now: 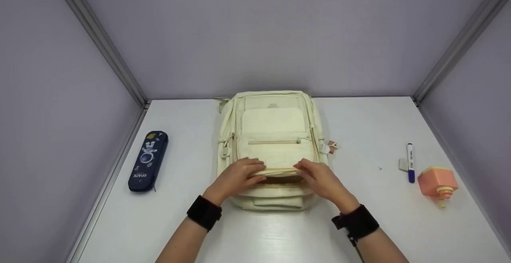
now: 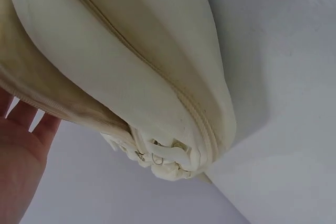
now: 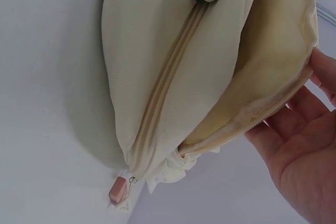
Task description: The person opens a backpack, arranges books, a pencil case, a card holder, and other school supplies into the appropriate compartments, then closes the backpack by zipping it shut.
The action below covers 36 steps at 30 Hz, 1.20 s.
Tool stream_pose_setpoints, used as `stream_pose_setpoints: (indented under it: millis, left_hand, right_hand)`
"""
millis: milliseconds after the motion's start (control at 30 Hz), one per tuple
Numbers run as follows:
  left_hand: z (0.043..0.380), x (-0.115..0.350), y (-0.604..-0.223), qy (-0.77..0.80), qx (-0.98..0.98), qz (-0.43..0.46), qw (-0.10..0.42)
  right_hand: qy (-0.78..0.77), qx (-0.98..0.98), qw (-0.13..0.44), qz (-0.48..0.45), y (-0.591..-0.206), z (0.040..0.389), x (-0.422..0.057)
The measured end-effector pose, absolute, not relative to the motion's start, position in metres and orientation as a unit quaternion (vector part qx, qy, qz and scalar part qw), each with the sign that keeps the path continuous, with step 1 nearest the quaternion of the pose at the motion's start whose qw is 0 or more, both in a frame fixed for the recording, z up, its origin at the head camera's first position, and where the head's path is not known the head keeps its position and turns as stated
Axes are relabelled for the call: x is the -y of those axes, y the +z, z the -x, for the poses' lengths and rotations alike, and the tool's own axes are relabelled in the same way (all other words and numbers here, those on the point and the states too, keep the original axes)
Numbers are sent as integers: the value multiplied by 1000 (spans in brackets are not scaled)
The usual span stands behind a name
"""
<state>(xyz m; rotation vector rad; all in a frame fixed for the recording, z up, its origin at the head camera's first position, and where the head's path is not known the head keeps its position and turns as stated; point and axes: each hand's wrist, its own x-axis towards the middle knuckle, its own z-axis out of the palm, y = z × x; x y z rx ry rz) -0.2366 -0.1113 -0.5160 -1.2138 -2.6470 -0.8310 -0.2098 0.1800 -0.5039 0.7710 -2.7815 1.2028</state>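
Currently, the left hand (image 1: 236,175) and the right hand (image 1: 324,179) are pinching the pocket edge (image 1: 279,171) between thumb and curled fingers; the backpack (image 1: 274,149) is lying on the table (image 1: 179,215), its pocket (image 1: 282,180) gaping between both hands.

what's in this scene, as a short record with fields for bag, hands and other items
bag: cream backpack on a white table, one compartment open
left hand: grips the compartment's edge
right hand: grips the same edge, further right
left side: dark blue case
right side: marker, small grey block, coral container
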Motion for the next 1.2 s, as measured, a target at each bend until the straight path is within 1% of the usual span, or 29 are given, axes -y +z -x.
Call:
stream_pose_setpoints:
  millis: [100, 200, 467, 667, 767, 933, 1100, 1200]
  left_hand:
    - [234, 109, -514, -267, 866, 409, 103]
    - [230, 106, -511, -255, 864, 414, 131]
    - [224, 102, -499, -234, 864, 410, 175]
    - [226, 100, -489, -234, 861, 403, 205]
    - [231, 100, -482, -234, 866, 388, 210]
    - [241, 102, -469, -256, 880, 352, 193]
    - [254, 102, -457, -270, 886, 326, 187]
    - [261, 101, -451, -272, 890, 311, 190]
  right_hand:
    - [387, 889, 16, -242, -503, 210, -179]
    - [384, 890, 22, -244, -502, 210, -179]
    - [391, 888, 43, -240, -493, 207, -180]
    - [397, 885, 57, -237, -485, 209, -180]
    - [401, 881, 67, -241, -481, 211, -179]
    - [412, 870, 89, -255, -478, 217, -182]
    - [415, 865, 114, -259, -477, 231, -191]
    - [422, 860, 118, -260, -475, 241, -197]
